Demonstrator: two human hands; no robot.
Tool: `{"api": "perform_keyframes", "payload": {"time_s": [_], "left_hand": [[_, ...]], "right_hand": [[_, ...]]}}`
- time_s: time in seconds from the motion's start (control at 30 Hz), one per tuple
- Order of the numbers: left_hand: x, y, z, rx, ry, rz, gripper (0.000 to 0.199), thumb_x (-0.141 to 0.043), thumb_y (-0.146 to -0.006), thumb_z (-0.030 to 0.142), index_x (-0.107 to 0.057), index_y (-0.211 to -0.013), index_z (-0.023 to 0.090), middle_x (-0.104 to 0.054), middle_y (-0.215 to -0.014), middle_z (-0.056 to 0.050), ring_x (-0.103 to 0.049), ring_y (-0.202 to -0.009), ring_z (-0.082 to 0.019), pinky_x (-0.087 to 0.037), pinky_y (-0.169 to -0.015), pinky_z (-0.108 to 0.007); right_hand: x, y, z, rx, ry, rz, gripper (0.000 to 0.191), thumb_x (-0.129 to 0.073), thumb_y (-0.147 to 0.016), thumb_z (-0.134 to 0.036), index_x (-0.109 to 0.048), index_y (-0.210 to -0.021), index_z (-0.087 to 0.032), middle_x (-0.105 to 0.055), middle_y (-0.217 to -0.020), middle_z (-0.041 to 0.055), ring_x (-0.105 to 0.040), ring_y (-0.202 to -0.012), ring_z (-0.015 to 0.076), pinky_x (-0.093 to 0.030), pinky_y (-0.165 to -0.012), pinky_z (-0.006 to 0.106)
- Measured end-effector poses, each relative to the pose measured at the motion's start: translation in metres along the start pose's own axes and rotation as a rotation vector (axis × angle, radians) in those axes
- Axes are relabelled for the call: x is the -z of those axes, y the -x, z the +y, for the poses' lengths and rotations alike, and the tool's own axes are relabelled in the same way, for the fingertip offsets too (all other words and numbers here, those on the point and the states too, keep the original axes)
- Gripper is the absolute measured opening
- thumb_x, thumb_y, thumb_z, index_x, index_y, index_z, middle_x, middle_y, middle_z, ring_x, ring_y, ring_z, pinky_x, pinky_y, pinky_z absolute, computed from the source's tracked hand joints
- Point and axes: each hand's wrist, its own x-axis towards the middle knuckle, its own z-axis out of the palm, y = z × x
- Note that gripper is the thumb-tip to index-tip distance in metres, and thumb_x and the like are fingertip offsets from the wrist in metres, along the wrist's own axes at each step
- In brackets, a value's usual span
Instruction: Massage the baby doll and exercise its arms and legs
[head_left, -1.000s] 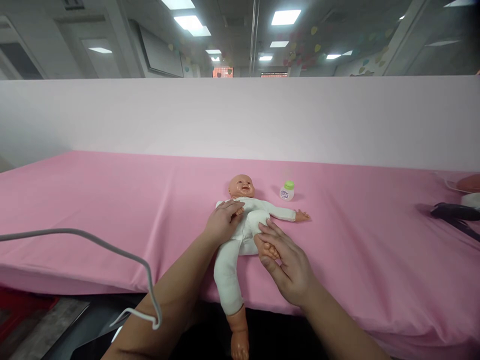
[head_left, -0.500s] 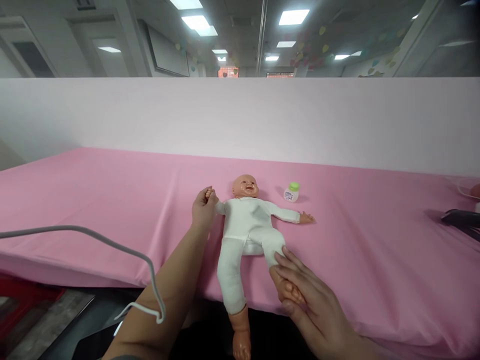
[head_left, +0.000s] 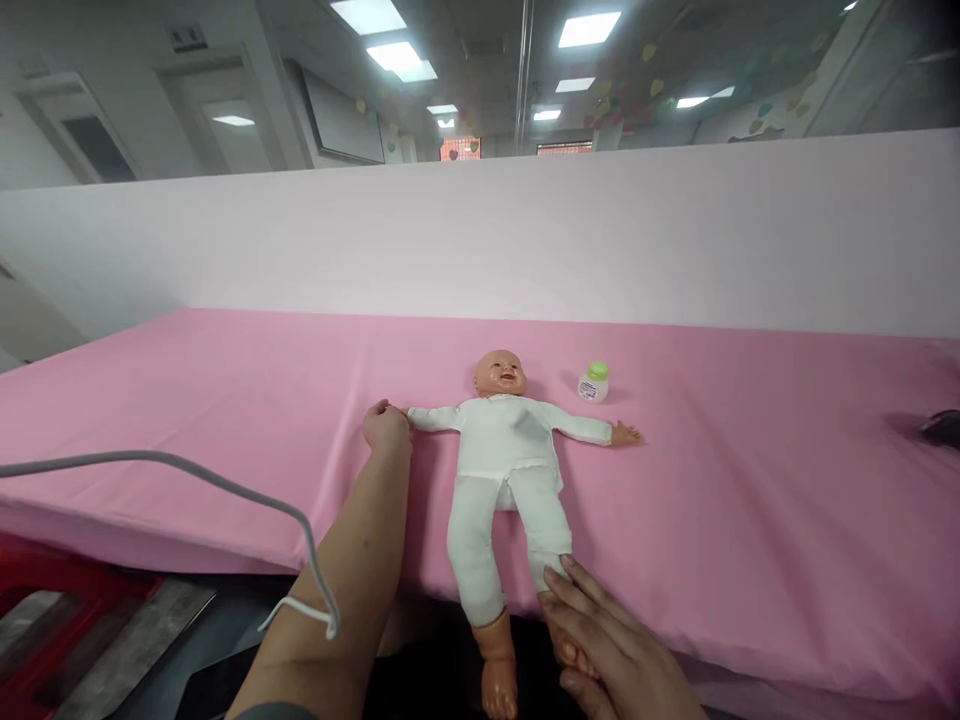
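Doll (head_left: 510, 435) on its back on the pink-covered surface (head_left: 285, 420), head away from me, both feet past the near edge. My left hand (head_left: 387, 425) is closed in a fist on the doll's hand, fully shut as far as visible. The arm it holds, folded across the chest 1.0 s ago, now extends straight out to my left. My right hand (head_left: 622, 650) is loosely closed: fingers nearly straight over the lower leg and ankle, thumb by the toes. That leg, bent up toward the body at 1.0 s ago, now lies nearly straight toward me, beside leg 2. Bottle (head_left: 592, 388) with green cap: upright near the head, right side, position relative to the doll's head unchanged.
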Motion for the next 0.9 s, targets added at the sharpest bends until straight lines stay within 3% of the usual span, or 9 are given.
{"api": "perform_keyframes", "payload": {"time_s": [0.13,0.23,0.37,0.47,0.6,0.7,0.77,0.83,0.9], "left_hand": [[0.003,0.004,0.006,-0.026,-0.199,0.012,0.057,-0.063,-0.081,0.018,-0.064,-0.138,0.018,-0.071,-0.127,-0.015,-0.071,-0.112,-0.032,-0.059,-0.093,-0.044],[0.005,0.007,0.014,-0.076,-0.297,0.016,0.055,-0.064,-0.083,0.021,-0.064,-0.138,0.016,-0.064,-0.141,-0.017,-0.063,-0.128,-0.034,-0.051,-0.110,-0.048],[0.008,0.014,0.023,-0.120,-0.358,0.012,0.053,-0.063,-0.085,0.022,-0.064,-0.138,0.016,-0.053,-0.152,-0.017,-0.057,-0.136,-0.034,-0.046,-0.115,-0.047],[0.009,0.026,0.031,-0.188,-0.393,0.005,0.051,-0.061,-0.088,0.023,-0.063,-0.138,0.018,-0.047,-0.157,-0.016,-0.057,-0.134,-0.031,-0.048,-0.113,-0.045],[0.001,0.057,0.047,-0.378,-0.408,-0.075,0.043,-0.056,-0.093,0.026,-0.064,-0.135,0.022,-0.052,-0.153,-0.011,-0.066,-0.120,-0.026,-0.051,-0.106,-0.041],[-0.014,0.093,0.064,-0.491,-0.453,-0.294,0.037,-0.056,-0.094,0.029,-0.068,-0.129,0.022,-0.068,-0.135,-0.009,-0.065,-0.121,-0.028,-0.048,-0.110,-0.042],[-0.028,0.117,0.075,-0.580,-0.512,-0.563,0.036,-0.058,-0.094,0.034,-0.070,-0.126,0.024,-0.070,-0.133,-0.009,-0.064,-0.125,-0.028,-0.047,-0.109,-0.040],[-0.042,0.137,0.084,-0.630,-0.621,-0.776,0.045,-0.062,-0.092,0.046,-0.069,-0.130,0.024,-0.067,-0.139,-0.011,-0.062,-0.128,-0.032,-0.048,-0.107,-0.042],[-0.053,0.150,0.088,-0.654,-0.746,-0.884,0.060,-0.057,-0.093,0.058,-0.062,-0.139,0.021,-0.061,-0.146,-0.017,-0.057,-0.133,-0.036,-0.047,-0.107,-0.047]], "right_hand": [[-0.003,0.002,0.004,0.013,0.018,0.003,0.063,-0.068,-0.098,-0.042,-0.054,-0.153,-0.017,-0.064,-0.147,0.0104,-0.055,-0.142,0.0304,-0.057,-0.107,0.036],[0.004,-0.001,0.006,0.058,0.036,-0.016,0.066,-0.074,-0.093,-0.045,-0.056,-0.151,-0.018,-0.066,-0.145,0.0101,-0.058,-0.139,0.0318,-0.058,-0.105,0.036],[0.022,-0.002,0.005,0.043,0.009,0.004,0.067,-0.079,-0.088,-0.045,-0.059,-0.148,-0.021,-0.065,-0.146,0.0121,-0.067,-0.129,0.0316,-0.058,-0.105,0.037],[0.034,0.000,0.007,-0.154,-0.115,0.043,0.059,-0.074,-0.092,-0.040,-0.059,-0.148,-0.026,-0.062,-0.149,0.0108,-0.065,-0.131,0.0316,-0.056,-0.109,0.040],[0.038,-0.010,0.029,-0.641,-0.476,0.125,0.047,-0.064,-0.099,-0.046,-0.063,-0.143,-0.031,-0.061,-0.151,0.0091,-0.057,-0.140,0.0320,-0.047,-0.118,0.050],[0.031,-0.034,0.052,-1.012,-0.904,0.256,0.054,-0.062,-0.099,-0.057,-0.057,-0.145,-0.029,-0.061,-0.151,0.0114,-0.060,-0.137,0.0317,-0.049,-0.115,0.053],[0.024,-0.055,0.065,-1.212,-1.165,0.315,0.059,-0.061,-0.099,-0.058,-0.052,-0.150,-0.029,-0.064,-0.147,0.0116,-0.065,-0.131,0.0304,-0.051,-0.113,0.052],[0.016,-0.076,0.074,-1.331,-1.336,0.350,0.055,-0.062,-0.100,-0.050,-0.052,-0.149,-0.028,-0.067,-0.144,0.0113,-0.068,-0.127,0.0281,-0.054,-0.110,0.046],[0.008,-0.094,0.081,-1.383,-1.438,0.353,0.046,-0.059,-0.103,-0.046,-0.057,-0.143,-0.022,-0.069,-0.140,0.0131,-0.071,-0.121,0.0278,-0.059,-0.102,0.042]]}}
